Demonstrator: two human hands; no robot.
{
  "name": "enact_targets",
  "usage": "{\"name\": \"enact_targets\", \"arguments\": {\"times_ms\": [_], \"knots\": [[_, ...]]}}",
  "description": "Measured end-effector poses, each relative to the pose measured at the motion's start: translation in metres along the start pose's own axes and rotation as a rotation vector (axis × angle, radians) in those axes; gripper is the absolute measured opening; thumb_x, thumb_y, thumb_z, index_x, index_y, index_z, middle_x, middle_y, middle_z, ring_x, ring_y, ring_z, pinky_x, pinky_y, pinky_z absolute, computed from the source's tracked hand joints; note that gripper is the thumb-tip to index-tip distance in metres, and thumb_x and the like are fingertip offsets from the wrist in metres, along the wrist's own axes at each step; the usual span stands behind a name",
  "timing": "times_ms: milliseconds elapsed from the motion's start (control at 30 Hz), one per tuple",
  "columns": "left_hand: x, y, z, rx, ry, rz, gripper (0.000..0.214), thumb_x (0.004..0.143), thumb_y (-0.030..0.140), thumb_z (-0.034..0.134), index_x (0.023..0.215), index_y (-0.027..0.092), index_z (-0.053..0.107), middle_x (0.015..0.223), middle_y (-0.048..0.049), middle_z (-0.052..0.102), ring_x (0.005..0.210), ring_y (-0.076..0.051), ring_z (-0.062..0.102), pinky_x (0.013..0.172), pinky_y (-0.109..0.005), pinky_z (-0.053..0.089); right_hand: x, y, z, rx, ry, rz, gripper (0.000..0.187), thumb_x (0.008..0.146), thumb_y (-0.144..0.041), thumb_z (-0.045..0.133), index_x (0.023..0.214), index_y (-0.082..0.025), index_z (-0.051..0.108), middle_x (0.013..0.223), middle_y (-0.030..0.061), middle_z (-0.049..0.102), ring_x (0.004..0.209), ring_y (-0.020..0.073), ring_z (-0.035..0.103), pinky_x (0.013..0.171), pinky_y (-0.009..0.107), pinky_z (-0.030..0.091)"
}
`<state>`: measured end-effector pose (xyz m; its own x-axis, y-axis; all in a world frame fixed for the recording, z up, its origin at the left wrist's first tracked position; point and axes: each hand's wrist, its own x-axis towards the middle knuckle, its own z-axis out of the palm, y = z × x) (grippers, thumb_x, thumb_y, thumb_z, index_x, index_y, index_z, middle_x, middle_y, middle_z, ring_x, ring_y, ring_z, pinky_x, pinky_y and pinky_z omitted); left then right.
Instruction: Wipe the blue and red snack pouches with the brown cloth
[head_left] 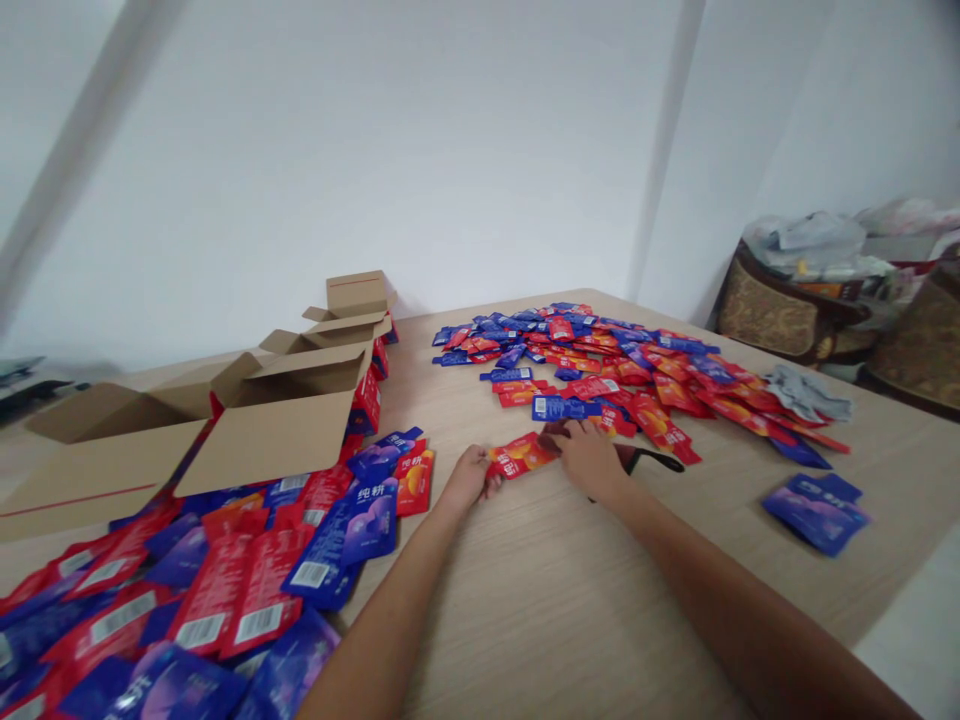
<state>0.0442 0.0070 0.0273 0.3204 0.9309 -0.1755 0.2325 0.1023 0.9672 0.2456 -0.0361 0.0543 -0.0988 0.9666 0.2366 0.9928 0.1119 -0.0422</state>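
Between my two hands, above the middle of the table, is a flat red and orange pouch [519, 456] with white lettering. My left hand [471, 478] pinches its left end. My right hand [589, 455] is closed over its right end, and the fingers hide that part. Under and beside my right hand lies a dark object with a black strap [660, 459], mostly covered, so its kind cannot be made out. Just beyond my right hand is a blue pouch [564, 408] with a barcode. Left of my left hand lies a red pouch [415, 480].
A wide heap of red and blue pouches [630, 360] spreads over the far right of the table [517, 610]. Another pile [247, 580] fills the near left. Open cardboard boxes [277, 430] line the left side. A grey glove [806, 392] and a single blue pouch [817, 512] lie right.
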Motion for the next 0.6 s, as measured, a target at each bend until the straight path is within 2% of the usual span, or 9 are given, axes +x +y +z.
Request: {"name": "enact_targets", "arguments": {"times_ms": [67, 167, 233, 300, 400, 467, 533, 600], "knots": [[0.001, 0.0, 0.0, 0.001, 0.01, -0.003, 0.012, 0.078, 0.028, 0.039, 0.075, 0.017, 0.045, 0.045, 0.0066, 0.053, 0.028, -0.005, 0.041, 0.03, -0.015, 0.024, -0.002, -0.003, -0.004, 0.037, 0.033, -0.024, 0.039, 0.081, -0.014, 0.045, 0.116, -0.024, 0.06, 0.114, 0.0114, 0.054, 0.103, 0.0258, 0.043, 0.086, 0.039, 0.034], [0.001, -0.002, 0.001, 0.009, 0.042, -0.004, 0.014, 0.079, 0.031, 0.042, 0.079, 0.018, 0.045, 0.042, 0.0089, 0.05, 0.027, -0.005, 0.04, 0.03, -0.015, 0.022, -0.01, -0.031, -0.008, 0.155, 0.061, -0.238, 0.041, 0.081, -0.014, 0.046, 0.117, -0.028, 0.059, 0.118, 0.007, 0.052, 0.104, 0.0229, 0.042, 0.088, 0.036, 0.034], [0.0, -0.003, 0.002, 0.023, 0.069, 0.003, 0.016, 0.08, 0.033, 0.042, 0.082, 0.018, 0.046, 0.039, 0.0109, 0.046, 0.026, -0.005, 0.038, 0.03, -0.015, 0.02, -0.011, -0.044, -0.006, 0.21, 0.037, -0.338, 0.037, 0.081, -0.015, 0.046, 0.112, -0.029, 0.062, 0.114, 0.0049, 0.054, 0.104, 0.0214, 0.043, 0.089, 0.035, 0.033], [-0.001, -0.003, 0.003, 0.04, 0.078, 0.019, 0.018, 0.08, 0.035, 0.042, 0.085, 0.018, 0.046, 0.04, 0.0112, 0.046, 0.025, -0.005, 0.037, 0.031, -0.015, 0.02, -0.008, -0.039, -0.003, 0.228, -0.007, -0.315, 0.034, 0.081, -0.014, 0.046, 0.104, -0.029, 0.067, 0.11, 0.0045, 0.056, 0.103, 0.0205, 0.044, 0.089, 0.034, 0.033], [-0.003, -0.002, 0.005, 0.05, 0.079, 0.034, 0.017, 0.08, 0.034, 0.041, 0.085, 0.018, 0.044, 0.043, 0.0096, 0.05, 0.026, -0.005, 0.039, 0.031, -0.015, 0.02, 0.0, -0.012, -0.001, 0.216, -0.058, -0.193, 0.033, 0.078, -0.01, 0.047, 0.096, -0.026, 0.07, 0.105, 0.0058, 0.059, 0.099, 0.0199, 0.047, 0.089, 0.032, 0.033], [-0.003, -0.001, 0.005, 0.05, 0.09, 0.029, 0.015, 0.08, 0.033, 0.041, 0.084, 0.018, 0.043, 0.044, 0.0094, 0.05, 0.027, -0.005, 0.04, 0.031, -0.015, 0.02, 0.002, -0.001, -0.003, 0.208, -0.043, -0.146, 0.033, 0.076, -0.009, 0.048, 0.094, -0.024, 0.071, 0.102, 0.0068, 0.061, 0.098, 0.0205, 0.049, 0.089, 0.033, 0.033], [-0.005, 0.001, 0.006, 0.058, 0.095, 0.024, 0.014, 0.081, 0.032, 0.041, 0.084, 0.018, 0.043, 0.043, 0.0098, 0.049, 0.026, -0.005, 0.038, 0.031, -0.015, 0.019, -0.001, -0.005, -0.005, 0.232, 0.01, -0.172, 0.035, 0.076, -0.009, 0.048, 0.096, -0.025, 0.071, 0.104, 0.0062, 0.061, 0.1, 0.0206, 0.048, 0.09, 0.033, 0.033], [-0.006, 0.002, 0.006, 0.072, 0.11, 0.023, 0.013, 0.081, 0.031, 0.042, 0.083, 0.019, 0.044, 0.042, 0.0103, 0.048, 0.026, -0.005, 0.037, 0.031, -0.015, 0.018, -0.006, -0.021, -0.006, 0.278, 0.059, -0.262, 0.037, 0.076, -0.01, 0.048, 0.1, -0.028, 0.069, 0.107, 0.0043, 0.059, 0.102, 0.0202, 0.046, 0.09, 0.033, 0.033]]}}
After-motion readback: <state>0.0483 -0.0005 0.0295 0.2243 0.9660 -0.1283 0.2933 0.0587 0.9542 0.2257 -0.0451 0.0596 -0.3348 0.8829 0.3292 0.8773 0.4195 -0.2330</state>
